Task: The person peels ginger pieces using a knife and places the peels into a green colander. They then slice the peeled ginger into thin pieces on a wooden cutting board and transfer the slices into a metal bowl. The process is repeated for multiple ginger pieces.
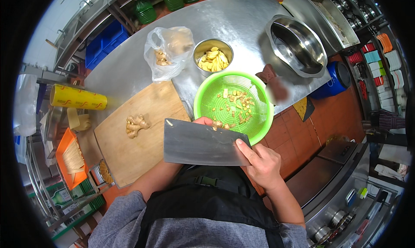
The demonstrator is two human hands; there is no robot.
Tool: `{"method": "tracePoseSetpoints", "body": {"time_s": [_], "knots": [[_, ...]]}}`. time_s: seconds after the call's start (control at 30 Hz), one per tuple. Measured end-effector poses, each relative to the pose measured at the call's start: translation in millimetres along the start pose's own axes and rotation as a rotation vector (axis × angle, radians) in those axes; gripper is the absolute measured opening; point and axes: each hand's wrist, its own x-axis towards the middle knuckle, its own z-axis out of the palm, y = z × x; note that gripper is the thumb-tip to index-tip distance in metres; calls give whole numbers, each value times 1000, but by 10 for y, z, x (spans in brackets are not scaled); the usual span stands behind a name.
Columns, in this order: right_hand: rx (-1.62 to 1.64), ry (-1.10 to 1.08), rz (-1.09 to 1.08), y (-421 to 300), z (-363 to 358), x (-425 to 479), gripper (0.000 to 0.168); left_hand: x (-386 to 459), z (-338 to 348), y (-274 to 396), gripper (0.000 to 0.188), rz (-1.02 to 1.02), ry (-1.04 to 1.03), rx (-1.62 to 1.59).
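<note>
My right hand grips a broad cleaver, its blade lying across my view. Behind the blade, my left hand is mostly hidden; its fingers show at the near rim of the green plastic colander, beside a knobby piece of ginger. Small ginger bits and trimmings lie in the colander. To the left, a ginger root rests on the wooden cutting board. A steel pot holds sliced ginger. More ginger is inside a clear plastic bag.
A large steel basin and a dark reddish cloth are at the right of the steel table. A yellow roll stands by the board's left edge, near an orange tray of skewers. A blue barrel stands beyond the table's right corner.
</note>
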Motion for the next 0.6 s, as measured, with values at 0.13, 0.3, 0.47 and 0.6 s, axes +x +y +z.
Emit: {"method": "tracePoseSetpoints", "body": {"time_s": [0.13,0.3,0.47,0.6], "knots": [[-1,-8,0,30,15,-34,53,3,25,9,32,17,-34,-16],[11,-20,31,34,61,-69,57,-22,-27,57,32,-30,-76,-129],[36,-74,106,67,133,-118,64,-24,-57,15,33,211,29,642],[4,-81,132,154,156,-128,63,-57,272,173,28,209,123,638]]}}
